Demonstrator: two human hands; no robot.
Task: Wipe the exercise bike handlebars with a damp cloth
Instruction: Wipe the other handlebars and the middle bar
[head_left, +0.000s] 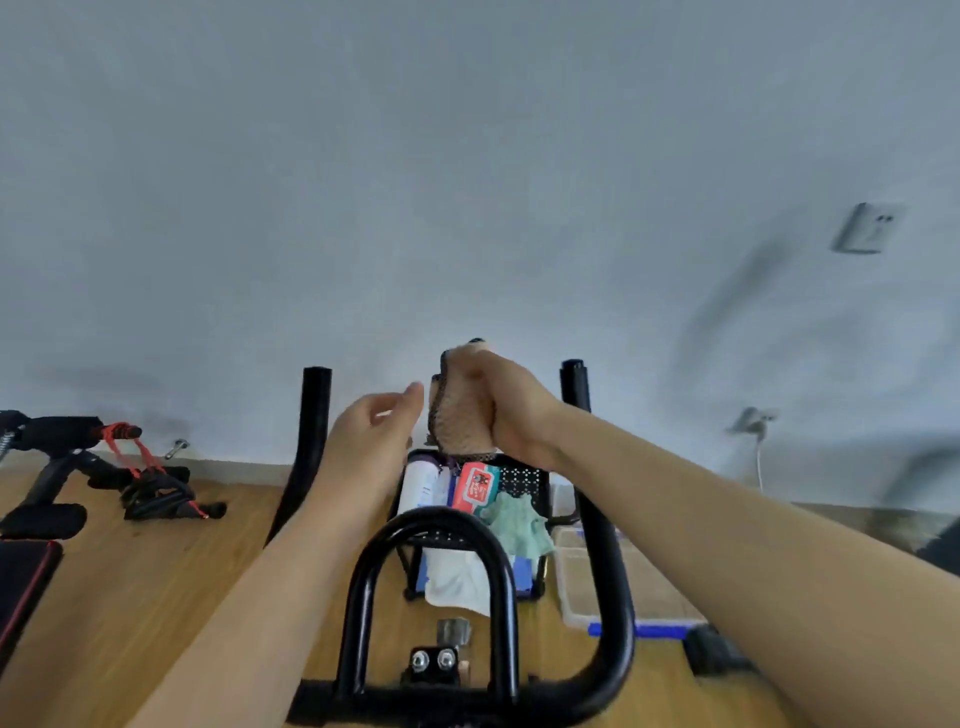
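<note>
The black exercise bike handlebars (613, 597) fill the lower middle, with a left prong (311, 415), a right prong (575, 384) and a centre loop (431, 525). My right hand (514, 410) is fisted around a bunched beige textured cloth with a dark edge (457, 421), held up in the air between the two prongs. My left hand (374, 441) hovers just left of the cloth with its fingers apart, holding nothing. Neither hand touches the bars.
Beyond the bars stands a black perforated rack (524, 475) with a white bottle (421, 483), a red wipes pack (475, 488), a green cloth (519, 525) and a white cloth (457, 577). A clear plastic bin (576, 577) sits right. Black gym equipment with red bands (140, 478) lies left on the wooden floor.
</note>
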